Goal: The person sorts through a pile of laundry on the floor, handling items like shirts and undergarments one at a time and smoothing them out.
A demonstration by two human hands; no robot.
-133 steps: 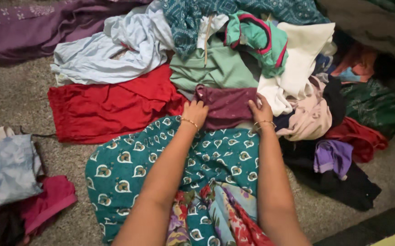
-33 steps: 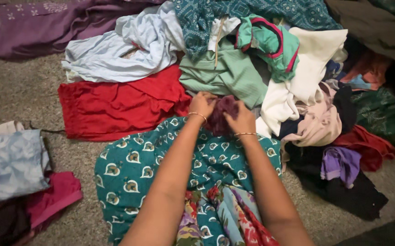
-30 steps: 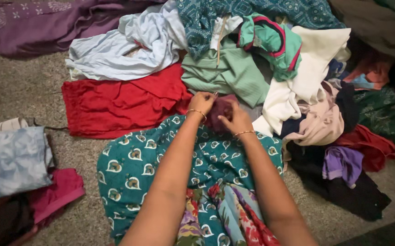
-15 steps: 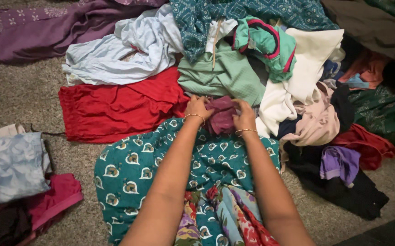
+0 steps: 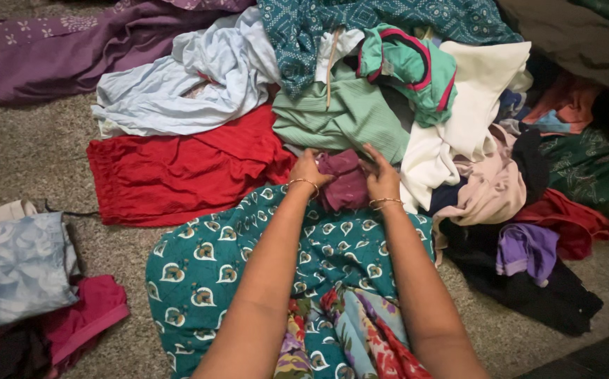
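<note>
Your left hand (image 5: 309, 170) & right hand (image 5: 382, 180) pinch the bunched maroon cloth (image 5: 344, 181) betw. them, just below the green garment (image 5: 346, 119), right of the red garment (image 5: 178, 168).

Bundled cloth (image 5: 344, 184) between left hand (image 5: 307, 170) and right hand (image 5: 382, 180), on lap (image 5: 248, 238); clothes heap (image 5: 417, 91) behind; folded stack (image 5: 17, 267) far left.

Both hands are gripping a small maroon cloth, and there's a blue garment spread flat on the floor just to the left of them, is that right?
Not quite: the head view shows that garment is red, not blue. Both the left hand and right hand do grip the maroon cloth.
</note>
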